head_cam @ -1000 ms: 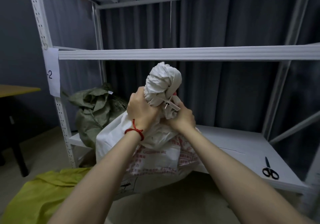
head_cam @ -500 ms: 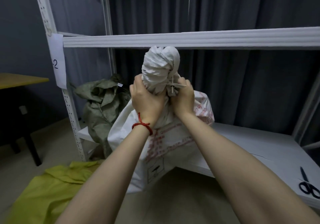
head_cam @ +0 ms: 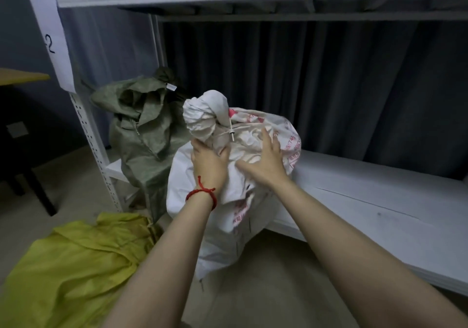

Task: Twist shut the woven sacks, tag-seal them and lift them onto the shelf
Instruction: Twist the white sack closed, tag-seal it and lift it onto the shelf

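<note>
Lifting step: white sack (head_cam: 182,175), neck twisted and tag seal (head_cam: 231,133) on, sits at the lower shelf (head_cam: 367,201) front edge beside the green sack (head_cam: 141,130); left hand (head_cam: 209,161) grips under the neck, right hand (head_cam: 266,161) lies flat on top, fingers spread; next, probably a push inward.

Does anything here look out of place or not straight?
The white sack leans askew: only its upper part lies on the lower shelf, the rest hangs before the front edge, held by the left hand. A yellow sack lies crumpled on the floor.
</note>
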